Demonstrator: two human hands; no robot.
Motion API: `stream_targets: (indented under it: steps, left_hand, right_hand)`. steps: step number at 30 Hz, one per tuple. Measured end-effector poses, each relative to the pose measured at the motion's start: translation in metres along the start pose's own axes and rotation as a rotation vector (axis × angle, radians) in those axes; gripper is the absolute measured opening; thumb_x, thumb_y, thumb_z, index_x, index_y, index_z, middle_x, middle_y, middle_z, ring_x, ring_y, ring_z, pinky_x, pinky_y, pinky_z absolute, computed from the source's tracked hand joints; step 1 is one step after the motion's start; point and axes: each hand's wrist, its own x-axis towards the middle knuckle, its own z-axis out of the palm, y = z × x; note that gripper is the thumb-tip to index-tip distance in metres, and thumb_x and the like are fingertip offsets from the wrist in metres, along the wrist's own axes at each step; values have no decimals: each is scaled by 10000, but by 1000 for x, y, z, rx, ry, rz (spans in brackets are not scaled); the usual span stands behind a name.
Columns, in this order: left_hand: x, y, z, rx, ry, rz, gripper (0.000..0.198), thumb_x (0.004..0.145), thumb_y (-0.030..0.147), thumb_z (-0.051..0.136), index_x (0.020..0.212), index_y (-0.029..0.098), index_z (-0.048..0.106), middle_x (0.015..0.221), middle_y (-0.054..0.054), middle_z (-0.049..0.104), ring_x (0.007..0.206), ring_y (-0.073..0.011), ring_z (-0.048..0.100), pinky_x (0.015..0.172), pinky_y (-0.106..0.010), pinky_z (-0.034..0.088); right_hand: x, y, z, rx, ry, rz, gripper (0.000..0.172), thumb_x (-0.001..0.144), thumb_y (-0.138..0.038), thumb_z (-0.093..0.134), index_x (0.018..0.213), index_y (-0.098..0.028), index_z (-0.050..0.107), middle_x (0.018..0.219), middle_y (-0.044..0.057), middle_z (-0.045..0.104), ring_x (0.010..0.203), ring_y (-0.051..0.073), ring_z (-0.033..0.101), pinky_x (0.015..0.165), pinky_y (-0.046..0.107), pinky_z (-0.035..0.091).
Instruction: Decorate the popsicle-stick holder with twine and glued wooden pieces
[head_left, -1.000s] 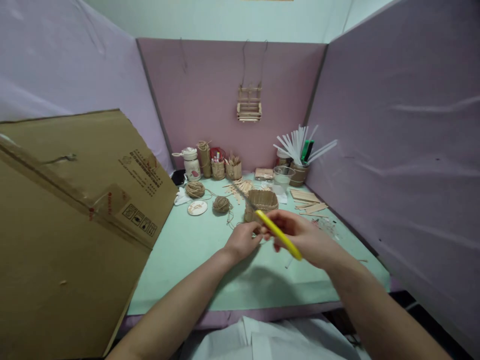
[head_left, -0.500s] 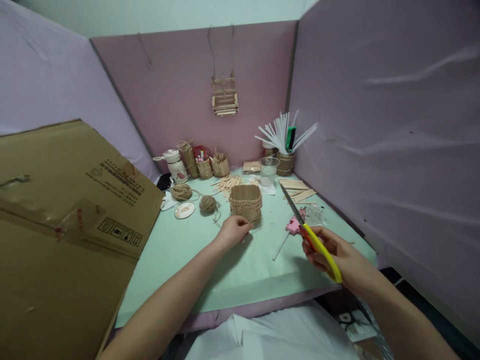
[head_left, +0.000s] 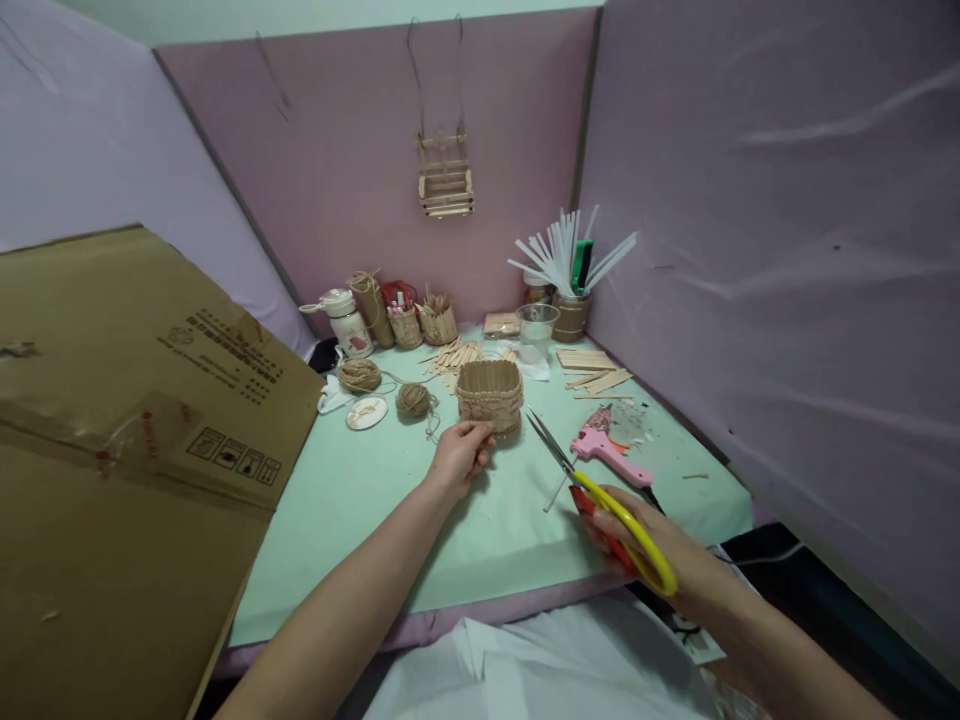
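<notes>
A small woven basket [head_left: 487, 398] of wooden sticks and twine stands near the middle of the table. In front of its lower edge is my left hand [head_left: 456, 462], thumb and fingertips pinched together. Whatever lies in that pinch is too small to make out. My right hand [head_left: 679, 550] grips scissors [head_left: 600, 487] with yellow and red handles. Their blades point up and left, slightly apart, short of the basket. Just beyond the scissors lies a pink hot glue gun [head_left: 611, 455] with a glue stick in it.
Twine balls [head_left: 413, 400] and a round white disc [head_left: 367, 413] lie left of the basket. Craft sticks [head_left: 454, 356], a plastic cup [head_left: 537, 325] and filled holders [head_left: 571, 318] stand behind. A large cardboard box [head_left: 150, 450] blocks the left side.
My right hand has brought the scissors left and lower, uncovering the glue gun. My left hand has shifted slightly left, still pinched. The view has tilted down a little.
</notes>
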Motion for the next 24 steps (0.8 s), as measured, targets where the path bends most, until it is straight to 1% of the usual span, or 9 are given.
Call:
stream_targets:
  steps: [3, 5, 7, 9, 14, 19, 24]
  left_hand:
    - [0, 0, 1, 19, 13, 39, 303, 671, 393, 712, 760, 139, 573, 643, 26, 571, 374, -10, 358, 345, -168, 150]
    - [1, -1, 1, 27, 23, 59, 300, 666, 392, 707, 767, 137, 585, 636, 26, 574, 371, -13, 366, 345, -169, 157]
    - [1, -3, 1, 35, 32, 75, 289, 664, 381, 701, 773, 134, 598, 632, 23, 579, 370, -19, 382, 347, -169, 167]
    - [2, -4, 1, 39, 42, 87, 277, 662, 369, 699, 768, 131, 607, 626, 19, 584, 367, -23, 391, 349, -171, 175]
    - [3, -7, 2, 41, 56, 96, 260, 654, 351, 710, 757, 130, 621, 612, 11, 593, 355, -27, 389, 348, -176, 181]
    - [4, -8, 3, 49, 52, 105, 253, 655, 352, 714, 736, 129, 625, 604, 10, 591, 364, -30, 402, 353, -180, 208]
    - [4, -7, 4, 48, 46, 106, 247, 662, 345, 708, 743, 127, 627, 605, 14, 589, 367, -30, 406, 358, -183, 235]
  right_hand:
    - [-1, 1, 1, -6, -60, 50, 494, 680, -641, 735, 809, -207, 537, 644, -63, 438, 510, 60, 328, 442, 197, 278]
    - [2, 0, 3, -46, -52, 121, 496, 665, -632, 746, 803, -205, 534, 617, -66, 446, 486, 55, 311, 409, 191, 225]
    - [6, -3, 5, -73, -27, 159, 508, 632, -629, 761, 780, -206, 523, 596, -66, 458, 466, 52, 312, 391, 191, 208]
    - [10, -7, 7, -82, -8, 153, 514, 617, -631, 765, 762, -208, 512, 588, -67, 467, 453, 51, 324, 384, 190, 220]
    - [21, -9, 6, -121, 3, 138, 482, 669, -624, 730, 740, -220, 478, 580, -63, 477, 438, 61, 370, 355, 182, 216]
    - [25, -9, 6, -157, 16, 144, 468, 703, -603, 720, 717, -219, 452, 575, -65, 483, 400, 42, 349, 344, 178, 218]
    - [26, -12, 7, -178, 22, 133, 499, 677, -647, 714, 729, -216, 467, 569, -63, 495, 382, 42, 365, 340, 184, 204]
